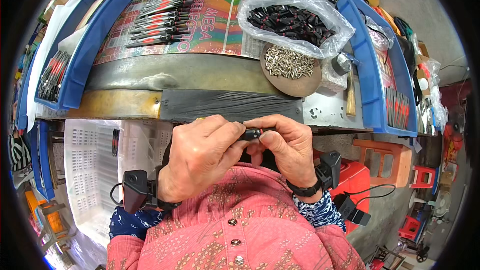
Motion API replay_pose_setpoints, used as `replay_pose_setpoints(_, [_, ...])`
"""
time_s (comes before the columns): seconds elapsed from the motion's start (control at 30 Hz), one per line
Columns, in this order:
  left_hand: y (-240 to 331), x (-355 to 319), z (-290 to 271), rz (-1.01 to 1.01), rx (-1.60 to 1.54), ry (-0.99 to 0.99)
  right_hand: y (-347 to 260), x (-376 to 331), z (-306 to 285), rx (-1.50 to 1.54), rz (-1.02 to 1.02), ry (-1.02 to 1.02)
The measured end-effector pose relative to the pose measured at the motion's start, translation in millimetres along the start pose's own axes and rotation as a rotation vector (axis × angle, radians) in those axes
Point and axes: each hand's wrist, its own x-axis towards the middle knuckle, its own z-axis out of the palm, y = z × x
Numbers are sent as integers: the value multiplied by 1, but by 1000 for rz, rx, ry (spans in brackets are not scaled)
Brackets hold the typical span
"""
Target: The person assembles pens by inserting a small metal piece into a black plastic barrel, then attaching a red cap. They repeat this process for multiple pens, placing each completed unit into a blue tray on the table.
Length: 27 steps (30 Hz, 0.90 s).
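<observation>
My left hand [205, 145] and my right hand [287, 142] meet in front of my chest, just off the table's near edge. Between their fingertips they grip a small black piece with a red band [251, 133], its ends partly covered by the fingers. Beyond the hands, a clear plastic bag [332, 42] lies open, full of similar black pieces [290, 22]. In front of the bag a round brown dish [291, 89] carries many small silver metal parts [287, 63]. Slim red, silver and black pen-like sticks [162, 20] lie in a long row on a colourful printed sheet [112, 45].
Blue trays [75, 82] [372, 85] holding more sticks flank the table. Near the right tray lie a wooden-handled brush [351, 95] and a small dark-capped jar [341, 64]. A white plastic crate [92, 170] stands below left; an orange stool [387, 162] stands below right.
</observation>
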Motion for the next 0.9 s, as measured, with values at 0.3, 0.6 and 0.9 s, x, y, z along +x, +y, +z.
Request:
replay_pose_setpoints(0.3, [2, 0, 5, 64, 51, 7, -3, 0, 6, -40, 67, 95])
replay_pose_setpoints(0.6, [0, -2, 10, 71, 57, 36, -2, 0, 11, -111, 43, 171])
replay_pose_setpoints(0.9, [0, 0, 7, 28, 18, 49, 6, 2, 10, -19, -49, 133])
